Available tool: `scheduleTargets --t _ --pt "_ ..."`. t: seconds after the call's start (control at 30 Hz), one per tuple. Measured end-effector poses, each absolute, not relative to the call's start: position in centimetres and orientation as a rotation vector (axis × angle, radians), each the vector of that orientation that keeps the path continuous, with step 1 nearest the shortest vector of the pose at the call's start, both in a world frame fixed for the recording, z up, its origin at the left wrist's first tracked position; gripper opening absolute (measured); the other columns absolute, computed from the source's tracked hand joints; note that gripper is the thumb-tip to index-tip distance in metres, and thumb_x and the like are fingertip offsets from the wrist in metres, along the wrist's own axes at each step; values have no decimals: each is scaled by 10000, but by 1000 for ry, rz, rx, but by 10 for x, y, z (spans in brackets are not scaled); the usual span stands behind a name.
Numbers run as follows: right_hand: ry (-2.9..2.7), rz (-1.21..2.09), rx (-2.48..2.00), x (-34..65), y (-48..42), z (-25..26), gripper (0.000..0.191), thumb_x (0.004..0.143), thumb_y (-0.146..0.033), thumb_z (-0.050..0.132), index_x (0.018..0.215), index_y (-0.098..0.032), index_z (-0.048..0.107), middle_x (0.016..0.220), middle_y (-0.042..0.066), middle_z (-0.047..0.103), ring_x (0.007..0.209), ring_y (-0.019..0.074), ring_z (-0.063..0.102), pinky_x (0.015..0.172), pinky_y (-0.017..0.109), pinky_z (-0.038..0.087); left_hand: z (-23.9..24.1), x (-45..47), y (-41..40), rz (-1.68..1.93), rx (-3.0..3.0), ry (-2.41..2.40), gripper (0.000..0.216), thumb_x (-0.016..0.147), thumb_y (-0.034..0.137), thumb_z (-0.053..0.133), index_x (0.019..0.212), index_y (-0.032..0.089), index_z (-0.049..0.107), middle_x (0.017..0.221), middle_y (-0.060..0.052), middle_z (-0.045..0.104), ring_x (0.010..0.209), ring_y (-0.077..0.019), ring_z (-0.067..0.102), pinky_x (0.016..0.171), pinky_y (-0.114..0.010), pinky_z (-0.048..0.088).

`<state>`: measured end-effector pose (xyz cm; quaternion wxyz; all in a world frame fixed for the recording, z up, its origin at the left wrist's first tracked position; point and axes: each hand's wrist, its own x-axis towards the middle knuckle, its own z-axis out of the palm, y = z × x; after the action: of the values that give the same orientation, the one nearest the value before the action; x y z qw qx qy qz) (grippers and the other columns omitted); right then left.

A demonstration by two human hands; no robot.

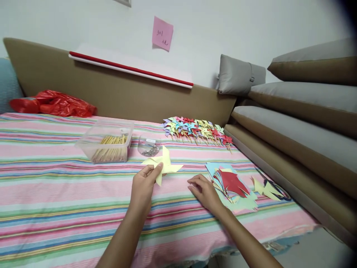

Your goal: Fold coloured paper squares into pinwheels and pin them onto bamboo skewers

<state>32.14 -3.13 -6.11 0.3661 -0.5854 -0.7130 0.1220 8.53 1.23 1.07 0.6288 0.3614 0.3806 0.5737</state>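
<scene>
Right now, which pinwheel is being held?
The pale yellow pinwheel, pinched in the left hand; the other pinwheels lie grouped at the back of the cloth.

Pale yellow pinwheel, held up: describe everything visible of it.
The pale yellow pinwheel looks like folded paper, with pointed blades spreading from its middle. The left hand's grip pinches it, thumb on the near face, partly covering it. It is held above the striped cloth. No stick shows on it; whether a pin is fitted cannot be told.
</scene>
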Motion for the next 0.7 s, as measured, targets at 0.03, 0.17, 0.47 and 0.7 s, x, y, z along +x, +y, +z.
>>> scheduleTargets --t 0.03,0.17,0.47,0.7 --pt "-1818 300 -1495 321 -32 -64 157 918 -191 622 1040 -193 720 993 76 665 905 204 650 812 342 517 7 87 14 1306 843 880 305 660 424 876 711 164 725 693 16 637 699 -129 539 644 -216 423" --pt "-1794 257 -1463 321 -36 -69 158 940 -173 592 985 -199 741 959 82 689 922 212 660 836 353 522 -4 88 20 1275 911 926 321 633 425 891 649 164 704 646 18 630 650 -128 527 608 -219 395" --pt "-1855 282 -1503 345 -41 -56 162 892 -127 629 954 -221 746 934 47 758 830 188 703 775 317 542 -13 101 25 1263 999 967 372 620 458 888 623 160 665 615 22 582 603 -125 474 562 -233 335" --pt "-1908 238 -1554 347 -49 -54 281 940 -212 597 1209 -208 677 1124 99 748 960 219 711 893 387 571 -12 136 24 1292 1002 920 389 642 478 863 605 165 635 596 39 541 591 -114 443 566 -234 323"
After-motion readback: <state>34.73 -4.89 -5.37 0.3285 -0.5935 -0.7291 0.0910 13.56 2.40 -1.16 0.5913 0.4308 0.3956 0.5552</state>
